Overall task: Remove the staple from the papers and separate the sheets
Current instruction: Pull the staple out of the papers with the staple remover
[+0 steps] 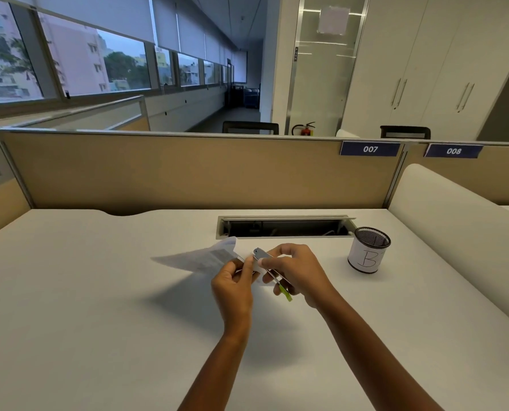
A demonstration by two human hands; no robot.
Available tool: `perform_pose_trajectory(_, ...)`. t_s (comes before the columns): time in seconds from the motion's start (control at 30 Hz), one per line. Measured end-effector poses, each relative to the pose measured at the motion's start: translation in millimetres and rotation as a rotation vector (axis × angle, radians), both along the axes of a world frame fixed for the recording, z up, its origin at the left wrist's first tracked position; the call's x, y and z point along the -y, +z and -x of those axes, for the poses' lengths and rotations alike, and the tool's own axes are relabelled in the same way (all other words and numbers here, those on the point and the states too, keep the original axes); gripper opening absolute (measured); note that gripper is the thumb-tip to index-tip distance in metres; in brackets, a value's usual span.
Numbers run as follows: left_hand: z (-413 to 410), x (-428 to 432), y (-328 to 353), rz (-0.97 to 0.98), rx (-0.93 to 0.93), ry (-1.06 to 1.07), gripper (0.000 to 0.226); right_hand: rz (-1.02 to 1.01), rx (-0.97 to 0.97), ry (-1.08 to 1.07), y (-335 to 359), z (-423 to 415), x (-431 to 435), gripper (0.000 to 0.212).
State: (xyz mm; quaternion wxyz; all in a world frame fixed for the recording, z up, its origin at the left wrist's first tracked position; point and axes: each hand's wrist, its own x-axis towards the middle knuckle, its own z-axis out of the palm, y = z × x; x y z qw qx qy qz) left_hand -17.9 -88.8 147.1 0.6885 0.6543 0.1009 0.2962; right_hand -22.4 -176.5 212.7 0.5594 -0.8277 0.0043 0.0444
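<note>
Printed white papers (205, 258) are held above the white desk (99, 292), fanning out to the left. My left hand (232, 286) pinches them at their right corner between thumb and fingers. My right hand (297, 274) grips a slim metal staple remover (265, 259) with a green tail end (285, 293). Its grey tip sits at the pinched paper corner, right beside my left thumb. The staple itself is too small to make out.
A black mesh pen cup (367, 250) wrapped in paper marked "B" stands to the right. Behind the hands an open cable tray (285, 228) is set into the desk. Tan partition panels (188, 173) close the back, and a white curved divider (455, 226) closes the right.
</note>
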Motion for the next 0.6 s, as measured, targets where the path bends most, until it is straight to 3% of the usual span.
perform_pose_trajectory(0.6,-5.2,0.7,0.4,-0.115,0.021,0.107,0.017,-0.323,-0.142,-0.046,-12.2,3.9,-11.9,0.018)
